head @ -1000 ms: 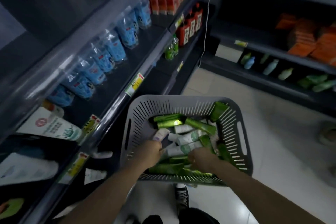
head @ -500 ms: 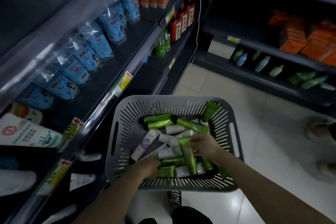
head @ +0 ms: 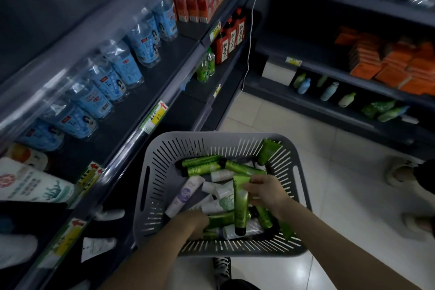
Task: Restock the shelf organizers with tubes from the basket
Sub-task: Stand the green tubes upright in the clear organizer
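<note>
Right hand [head: 263, 192] pinches a green tube [head: 240, 212] in the basket [head: 150, 167]; left hand [head: 190, 221], buried among tubes [head: 202, 167], grip unclear.

Your head cam (just the one view) looks steeply down, close over the basket [head: 219, 148], shelves [head: 169, 73] running along the left.

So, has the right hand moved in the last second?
Yes. Measured against the basket, the right hand has gone from the near rim toward the middle, and it now grips a green tube, cap down.
</note>
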The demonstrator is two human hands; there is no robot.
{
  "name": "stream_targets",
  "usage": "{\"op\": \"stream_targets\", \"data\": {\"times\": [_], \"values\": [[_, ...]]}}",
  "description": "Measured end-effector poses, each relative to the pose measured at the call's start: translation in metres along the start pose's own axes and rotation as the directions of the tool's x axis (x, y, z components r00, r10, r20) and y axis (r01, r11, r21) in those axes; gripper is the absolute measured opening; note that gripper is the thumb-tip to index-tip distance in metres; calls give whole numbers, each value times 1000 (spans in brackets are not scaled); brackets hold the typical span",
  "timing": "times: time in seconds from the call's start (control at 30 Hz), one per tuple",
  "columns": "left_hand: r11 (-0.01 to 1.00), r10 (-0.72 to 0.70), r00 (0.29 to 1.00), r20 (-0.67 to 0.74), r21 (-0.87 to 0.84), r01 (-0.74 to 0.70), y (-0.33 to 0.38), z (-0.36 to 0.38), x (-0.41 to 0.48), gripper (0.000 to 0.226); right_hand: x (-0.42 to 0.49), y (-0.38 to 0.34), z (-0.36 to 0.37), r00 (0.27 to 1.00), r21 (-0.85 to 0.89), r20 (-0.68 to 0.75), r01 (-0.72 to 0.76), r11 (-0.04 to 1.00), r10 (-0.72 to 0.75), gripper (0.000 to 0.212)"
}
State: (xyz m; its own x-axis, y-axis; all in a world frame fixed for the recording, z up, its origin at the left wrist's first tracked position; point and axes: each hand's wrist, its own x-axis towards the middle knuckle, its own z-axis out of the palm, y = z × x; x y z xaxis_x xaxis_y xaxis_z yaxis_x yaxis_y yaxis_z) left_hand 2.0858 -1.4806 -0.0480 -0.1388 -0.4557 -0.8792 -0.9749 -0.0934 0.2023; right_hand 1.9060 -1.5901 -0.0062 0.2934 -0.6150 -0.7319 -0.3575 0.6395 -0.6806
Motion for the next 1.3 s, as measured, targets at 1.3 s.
{"op": "stream_targets", "data": {"times": [1.3], "values": [[781, -617, -291, -731, -520, -346, -87, -1, -499, 33, -306, -226, 311, 307, 270, 505, 831, 486, -807, 22]]}}
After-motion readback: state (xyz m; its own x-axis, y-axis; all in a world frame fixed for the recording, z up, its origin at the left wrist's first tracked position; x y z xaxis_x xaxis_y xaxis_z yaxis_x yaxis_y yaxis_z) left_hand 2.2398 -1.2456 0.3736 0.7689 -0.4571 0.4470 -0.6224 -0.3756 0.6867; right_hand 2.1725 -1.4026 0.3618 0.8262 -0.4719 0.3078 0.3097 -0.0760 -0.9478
